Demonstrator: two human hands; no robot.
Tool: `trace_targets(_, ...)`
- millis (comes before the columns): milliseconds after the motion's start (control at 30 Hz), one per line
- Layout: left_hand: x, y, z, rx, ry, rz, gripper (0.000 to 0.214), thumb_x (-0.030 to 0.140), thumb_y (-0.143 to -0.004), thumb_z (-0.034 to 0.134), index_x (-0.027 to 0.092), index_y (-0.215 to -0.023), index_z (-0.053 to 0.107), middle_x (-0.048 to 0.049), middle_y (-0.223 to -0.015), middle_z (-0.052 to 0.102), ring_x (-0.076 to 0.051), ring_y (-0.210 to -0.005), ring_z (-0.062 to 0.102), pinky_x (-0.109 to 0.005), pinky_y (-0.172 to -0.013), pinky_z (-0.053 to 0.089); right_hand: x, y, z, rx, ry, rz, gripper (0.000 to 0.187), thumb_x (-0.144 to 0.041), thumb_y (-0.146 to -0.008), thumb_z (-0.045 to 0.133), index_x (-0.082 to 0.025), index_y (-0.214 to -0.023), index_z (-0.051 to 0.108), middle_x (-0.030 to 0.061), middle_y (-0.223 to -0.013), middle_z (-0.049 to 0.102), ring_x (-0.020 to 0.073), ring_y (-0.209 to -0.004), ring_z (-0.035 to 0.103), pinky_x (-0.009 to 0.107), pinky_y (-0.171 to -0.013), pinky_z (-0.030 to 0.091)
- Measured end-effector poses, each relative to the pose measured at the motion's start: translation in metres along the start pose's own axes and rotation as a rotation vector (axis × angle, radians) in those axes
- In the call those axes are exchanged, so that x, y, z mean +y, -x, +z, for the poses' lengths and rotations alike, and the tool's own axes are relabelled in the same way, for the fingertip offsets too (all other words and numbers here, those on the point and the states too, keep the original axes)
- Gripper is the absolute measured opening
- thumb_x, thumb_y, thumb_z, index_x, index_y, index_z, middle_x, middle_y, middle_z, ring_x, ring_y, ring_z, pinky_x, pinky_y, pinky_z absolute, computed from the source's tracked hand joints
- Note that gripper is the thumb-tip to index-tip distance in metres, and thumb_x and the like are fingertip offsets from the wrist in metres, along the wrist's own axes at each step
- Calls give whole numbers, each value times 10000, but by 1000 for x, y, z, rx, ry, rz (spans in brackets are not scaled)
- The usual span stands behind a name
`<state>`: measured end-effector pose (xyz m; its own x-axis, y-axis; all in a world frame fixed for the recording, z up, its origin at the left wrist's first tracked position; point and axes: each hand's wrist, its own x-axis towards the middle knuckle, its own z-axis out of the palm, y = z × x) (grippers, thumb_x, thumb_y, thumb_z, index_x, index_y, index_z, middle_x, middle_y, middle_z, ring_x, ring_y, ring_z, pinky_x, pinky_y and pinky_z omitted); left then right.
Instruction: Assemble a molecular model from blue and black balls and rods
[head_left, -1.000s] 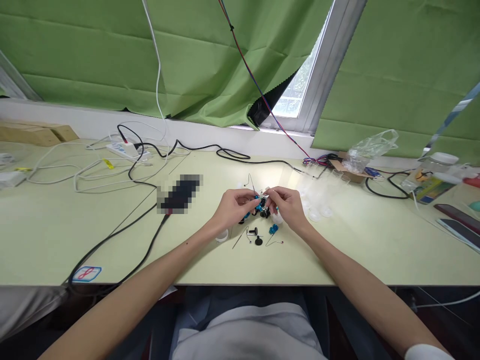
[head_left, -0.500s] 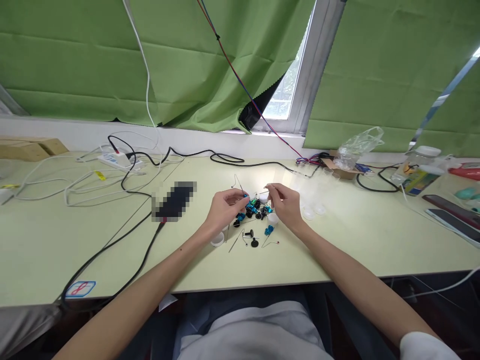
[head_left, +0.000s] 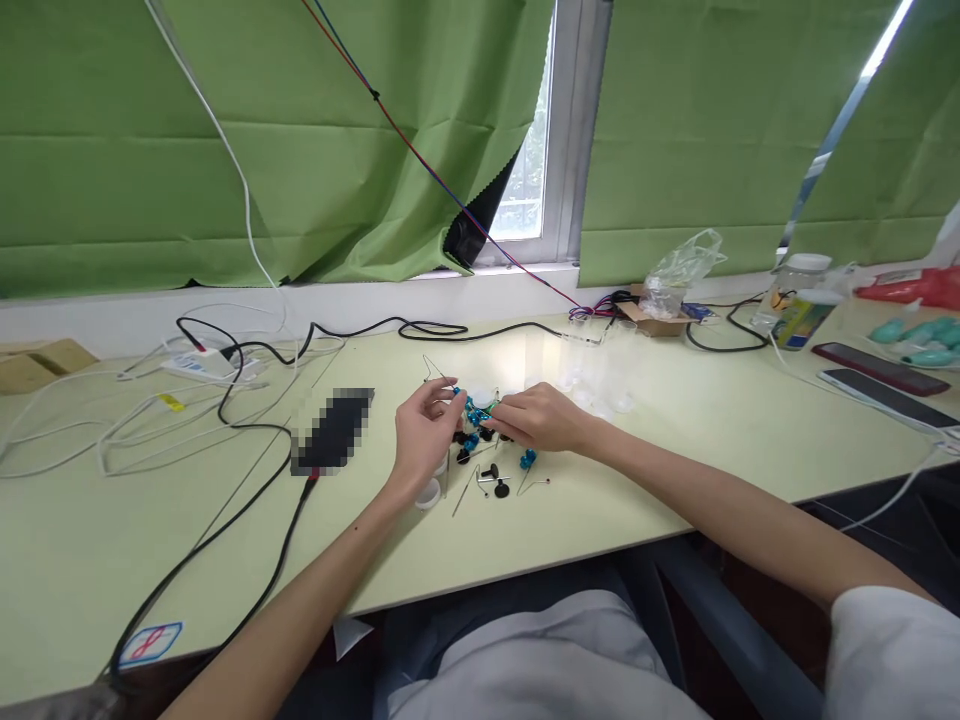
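Note:
My left hand (head_left: 426, 430) is closed in a pinch on a small blue metallic part (head_left: 460, 396), from which a thin bent wire (head_left: 435, 366) sticks up. My right hand (head_left: 541, 416) reaches in from the right, fingertips pressed together at the pile beside the left fingers; what they hold is hidden. Under and between both hands lie several blue and black small parts. In front of them are a black round-headed piece (head_left: 502, 490), a loose blue part (head_left: 528, 458), thin metal rods (head_left: 465, 492) and a bent wire with a red tip (head_left: 536, 483). A white cap (head_left: 428, 494) lies by my left wrist.
A dark, blurred-out device (head_left: 334, 432) with a cable lies to the left. Behind it are a power strip (head_left: 196, 358) and tangled cords. Clear plastic cups (head_left: 592, 390) stand beyond my right hand. Farther right are a cardboard box (head_left: 660, 322), jars (head_left: 795, 285) and phones (head_left: 892, 395).
My right hand has moved left, down to the pile and close to my left hand. The left hand keeps its pinch on the blue part. The view has turned slightly right.

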<state>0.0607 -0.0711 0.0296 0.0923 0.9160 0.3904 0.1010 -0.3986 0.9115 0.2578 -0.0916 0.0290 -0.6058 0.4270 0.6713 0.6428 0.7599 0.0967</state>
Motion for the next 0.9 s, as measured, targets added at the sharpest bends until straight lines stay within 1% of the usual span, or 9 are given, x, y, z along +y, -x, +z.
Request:
trace_targets(67,0,0,0,2,2,8,322,374,-756,742,158,-980,659,-11,-768,622,-110,-509,567,-260,-548,492,7,-1,0,-6,88,-21,462,-376,-1049,329,-177,-689,539,-14,-563,480,106,-476,371,275,-471,181)
trace_targets(167,-1,1,1,-10,-3,17,283,369,-767,735,166,-951,659,-13,-767,628,-111,-519,566,-259,-551,493,13,2,9,11,110,21,469,-364,-1053,323,-173,-682,539,-8,-564,502,100,-476,360,271,-478,199)
trace_targets(267,-2,2,1,-19,-9,17,256,371,-777,727,166,-914,658,-16,-769,629,-110,-517,567,-257,-547,486,9,7,18,60,25,118,459,-328,-1047,346,-169,-660,536,-9,-549,509,94,-477,361,264,-488,221)
trace_targets(367,-4,2,2,-38,-21,34,252,379,-789,715,165,-910,656,-25,-800,636,-110,-526,568,-255,-539,467,-1,11,23,9,-81,106,431,-326,-1029,396,-172,-657,548,-11,-549,506,94,-482,371,259,-493,231)
trace_targets(500,-5,2,1,-28,-42,53,250,389,-797,704,167,-900,655,-34,-821,639,-106,-540,550,-253,-534,448,-8,16,23,-49,-249,145,423,-340,-1024,428,-171,-661,564,-2,-576,517,105,-542,436,248,-552,309)
trace_targets(667,-5,3,0,-38,-61,61,244,393,-807,694,168,-896,657,-37,-821,643,-109,-553,543,-255,-539,447,-4,18,21,-92,-356,205,396,-337,-1002,487,-171,-650,561,-9,-580,503,105,-551,413,246,-569,321)
trace_targets(900,-6,5,2,-57,-98,66,235,378,-808,688,172,-917,663,-35,-826,661,-111,-559,547,-257,-544,460,2,19,18,-112,-422,261,340,-308,-964,553,-165,-657,583,-19,-569,512,99,-531,391,245,-553,314)
